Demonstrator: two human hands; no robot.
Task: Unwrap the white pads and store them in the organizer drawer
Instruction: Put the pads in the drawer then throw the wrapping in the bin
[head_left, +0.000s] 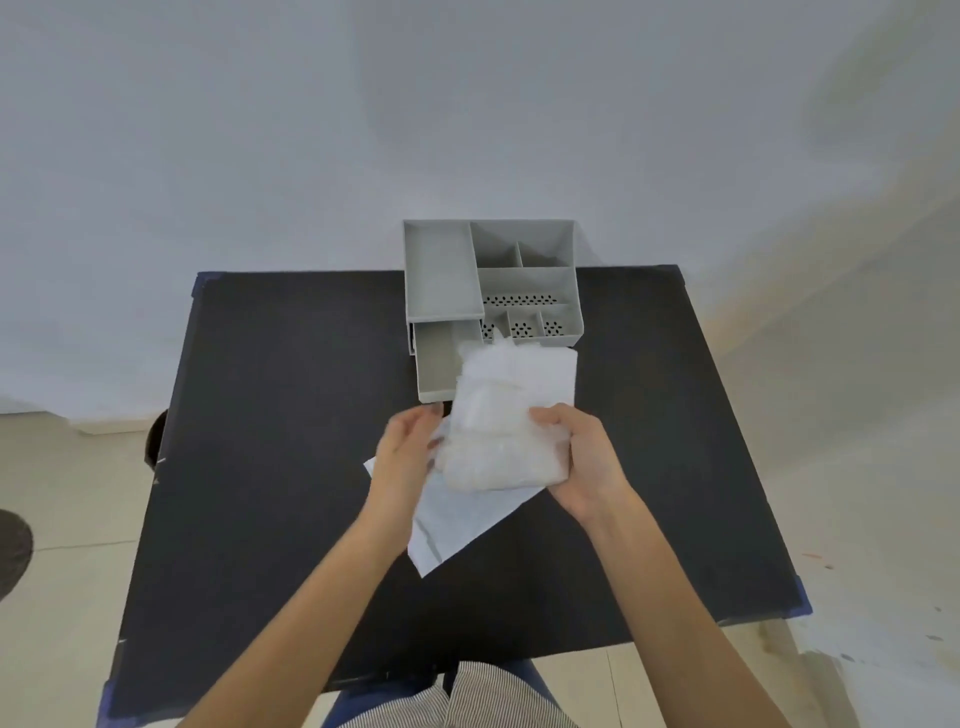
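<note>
A stack of white pads (501, 431) in crinkled clear wrapping is held above the middle of the black table (270, 467). My right hand (582, 462) grips the stack's right side, thumb on top. My left hand (402, 457) is at its left edge, fingers on the loose wrapping. A flat sheet of white wrapper (457, 525) lies on the table under the stack. The grey organizer (441, 270) stands at the table's far edge, its lower left drawer (434, 358) pulled out toward me; the pads hide the drawer's right part.
The organizer has several open compartments on top, some with perforated floors (519, 300). A pale wall rises behind the table. Tiled floor surrounds it, with a dark round object (13, 551) at the left edge. My striped clothing (467, 701) shows at the near edge.
</note>
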